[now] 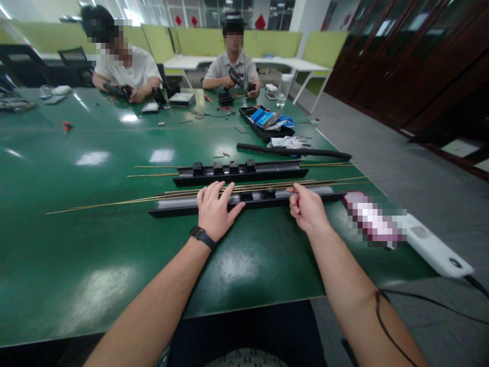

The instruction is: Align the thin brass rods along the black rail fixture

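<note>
A long black channel (179,208) with a pale inner strip lies crosswise in front of me. Several thin brass-coloured rods (114,203) run along its far edge and stick out past both ends. My left hand (216,206), with a dark watch on the wrist, rests over the channel's left half, fingers spread and palm down across the rods. Near the right half, my right hand (306,206) is closed, its thumb and index finger together beside the rods; whatever they pinch is hidden. Just beyond lies a second black channel (244,177) holding several black blocks (218,167) and thin rods.
A black strip (294,151), white gloves (289,142) and a black tray (252,122) with blue packets lie farther back. At right are a phone (372,219) and a white power bank (435,247) with a cable. Two people sit across the green table (95,255).
</note>
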A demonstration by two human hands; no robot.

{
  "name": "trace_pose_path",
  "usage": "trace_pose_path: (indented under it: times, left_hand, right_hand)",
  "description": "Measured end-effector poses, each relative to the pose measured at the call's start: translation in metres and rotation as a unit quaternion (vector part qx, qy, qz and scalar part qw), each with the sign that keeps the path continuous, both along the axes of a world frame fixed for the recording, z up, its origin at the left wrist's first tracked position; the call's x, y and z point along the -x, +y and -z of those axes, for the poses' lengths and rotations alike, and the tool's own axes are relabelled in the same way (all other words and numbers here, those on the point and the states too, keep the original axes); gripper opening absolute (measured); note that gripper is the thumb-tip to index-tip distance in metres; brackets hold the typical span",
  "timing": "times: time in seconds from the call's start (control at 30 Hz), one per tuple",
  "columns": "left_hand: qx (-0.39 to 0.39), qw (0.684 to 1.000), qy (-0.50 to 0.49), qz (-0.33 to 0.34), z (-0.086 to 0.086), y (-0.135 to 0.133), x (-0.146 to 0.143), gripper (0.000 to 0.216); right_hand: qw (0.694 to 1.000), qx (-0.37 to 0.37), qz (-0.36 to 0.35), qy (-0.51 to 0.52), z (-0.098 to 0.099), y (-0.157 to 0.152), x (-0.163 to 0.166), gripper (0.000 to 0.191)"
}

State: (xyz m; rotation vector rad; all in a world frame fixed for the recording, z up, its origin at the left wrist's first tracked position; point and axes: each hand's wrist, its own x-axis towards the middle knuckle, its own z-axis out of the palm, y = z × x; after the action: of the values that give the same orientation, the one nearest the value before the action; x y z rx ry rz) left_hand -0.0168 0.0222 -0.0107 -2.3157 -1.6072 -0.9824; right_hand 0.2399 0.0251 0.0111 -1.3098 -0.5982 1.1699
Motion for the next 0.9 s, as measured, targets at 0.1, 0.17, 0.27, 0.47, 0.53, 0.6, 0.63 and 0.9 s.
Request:
trace_pose_path:
  times: [0.1, 0.17, 0.27, 0.47, 0.53, 0.6, 0.63, 0.9]
  left_hand:
    - [-0.001, 1.000, -0.003, -0.001, 0.0007, 0.0002, 0.0000, 0.054]
    - [-0.002, 1.000, -0.007, 0.000, 0.0012, 0.0005, 0.0000, 0.054]
    - [-0.001, 1.000, -0.009, 0.002, 0.0011, 0.0005, 0.0000, 0.054]
    - [0.001, 1.000, -0.009, 0.001, 0.0004, 0.0003, -0.0001, 0.054]
    - [0.003, 1.000, -0.012, 0.001, 0.0008, 0.0006, -0.0001, 0.054]
    - [0.004, 1.000, -0.015, 0.001, 0.0011, 0.0008, 0.0001, 0.054]
    - [0.004, 1.000, -0.016, 0.001, 0.0012, 0.0007, 0.0002, 0.054]
    - [0.006, 1.000, -0.020, -0.004, -0.0010, -0.0015, -0.0007, 0.052]
  right_hand:
    - [1.000, -0.012, -0.004, -0.003, 0.0015, -0.0004, -0.0009, 0.023]
    - [0.999, -0.017, -0.031, -0.003, 0.0025, -0.0016, -0.0002, 0.025]
    - [0.998, -0.017, -0.064, 0.000, 0.0035, -0.0028, 0.0010, 0.028]
    - [0.999, -0.004, -0.050, -0.011, 0.0044, -0.0007, 0.0009, 0.028]
    - [0.999, -0.003, -0.041, -0.010, 0.0041, -0.0006, 0.0009, 0.027]
    - [0.999, -0.004, -0.038, -0.008, 0.0033, -0.0009, 0.0009, 0.024]
    - [0.999, -0.004, -0.036, -0.006, 0.0026, -0.0012, 0.0008, 0.023]
    - [1.000, 0.015, -0.021, 0.011, -0.0024, -0.0028, 0.0011, 0.018]
